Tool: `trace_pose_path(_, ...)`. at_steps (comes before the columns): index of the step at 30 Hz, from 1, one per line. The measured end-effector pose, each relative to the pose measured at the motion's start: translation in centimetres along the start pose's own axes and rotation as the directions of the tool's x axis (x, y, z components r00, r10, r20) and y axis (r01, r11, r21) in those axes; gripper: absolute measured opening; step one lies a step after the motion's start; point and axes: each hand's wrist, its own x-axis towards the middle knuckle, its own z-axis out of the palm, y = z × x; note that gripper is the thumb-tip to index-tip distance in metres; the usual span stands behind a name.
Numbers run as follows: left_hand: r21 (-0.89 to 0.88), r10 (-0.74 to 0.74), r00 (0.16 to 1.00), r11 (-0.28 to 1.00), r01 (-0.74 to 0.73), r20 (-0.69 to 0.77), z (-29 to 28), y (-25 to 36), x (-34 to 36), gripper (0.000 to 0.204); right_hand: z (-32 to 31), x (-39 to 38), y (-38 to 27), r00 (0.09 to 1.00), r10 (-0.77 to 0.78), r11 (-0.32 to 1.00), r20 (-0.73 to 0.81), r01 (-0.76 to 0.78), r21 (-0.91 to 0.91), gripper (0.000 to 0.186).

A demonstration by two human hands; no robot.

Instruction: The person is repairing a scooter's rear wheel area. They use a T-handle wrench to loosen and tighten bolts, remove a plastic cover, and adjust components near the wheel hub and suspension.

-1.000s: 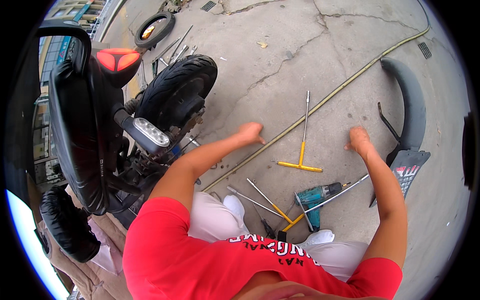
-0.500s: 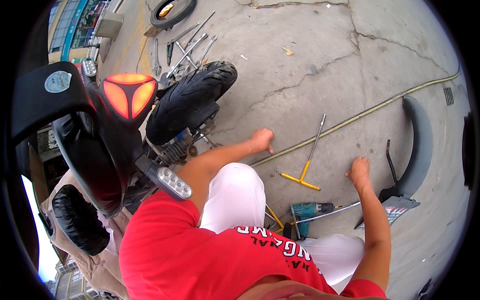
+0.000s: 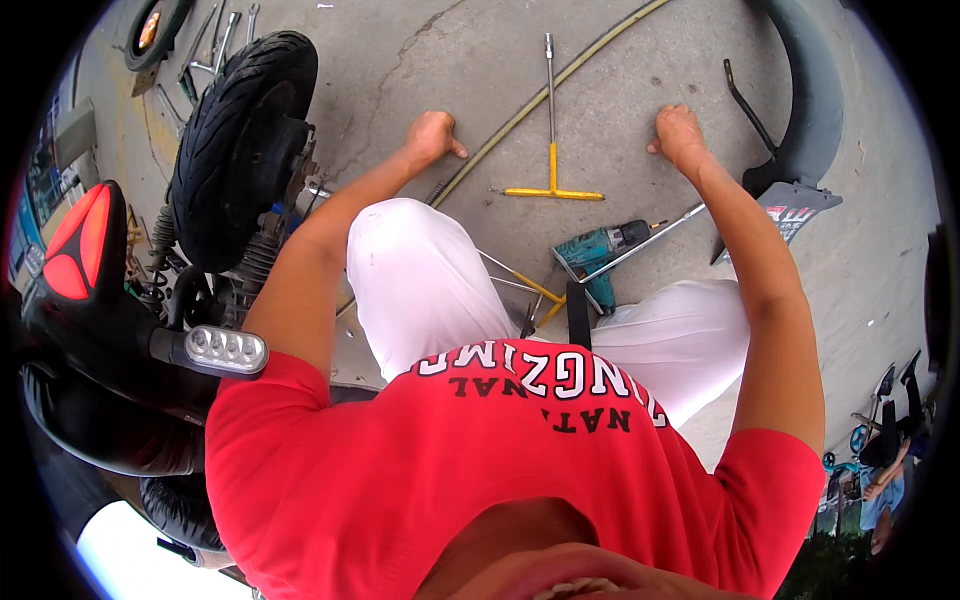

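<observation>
My left hand (image 3: 433, 137) is held out above the concrete, fingers curled in and thumb sticking out to the right; nothing shows in it. Over on the other side, my right hand (image 3: 678, 135) is also curled into a loose fist with its thumb to the left, apparently holding nothing. Between them on the ground lies a T-handle socket wrench (image 3: 553, 168) with a yellow handle. A yellowish hose (image 3: 520, 113) runs diagonally beside my left hand. Closer to me, a teal cordless drill (image 3: 595, 250) lies near my knees among other T-handle wrenches.
To my left stands a scooter with its black rear tyre (image 3: 235, 150), red tail light (image 3: 82, 245) and turn signal (image 3: 226, 350). A grey curved fender (image 3: 812, 110) lies at the right. Wrenches (image 3: 230, 40) and a loose tyre (image 3: 135, 40) are at the far left. A person (image 3: 885, 480) shows at the lower right rim.
The view has swung, so the scooter and ground tools sit farther left and higher. Both hands stay in fists, held out apart on either side of the yellow T-handle wrench.
</observation>
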Motion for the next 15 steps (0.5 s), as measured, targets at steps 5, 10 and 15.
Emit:
trace_pose_path(5, 0.019, 0.039, 0.998, 0.999, -0.038, -0.05, 0.5, -0.7, 0.2, 0.048, 0.1, 0.3, 0.4, 0.997, -0.072, 0.996, -0.025, 0.073, 0.049, 0.047)
trace_pose_path(10, 0.013, 0.061, 0.998, 0.998, -0.061, -0.034, 0.8, -0.9, 0.0, 0.051, -0.6, 0.1, 0.4, 0.993, -0.121, 0.993, 0.009, 0.121, 0.013, 0.043)
trace_pose_path(15, 0.117, 0.022, 1.0, 0.993, -0.02, -0.018, 0.1, -0.1, 0.9, 0.048, -7.5, 0.4, -2.0, 0.935, 0.093, 0.945, 0.341, -0.191, 0.266, 0.035)
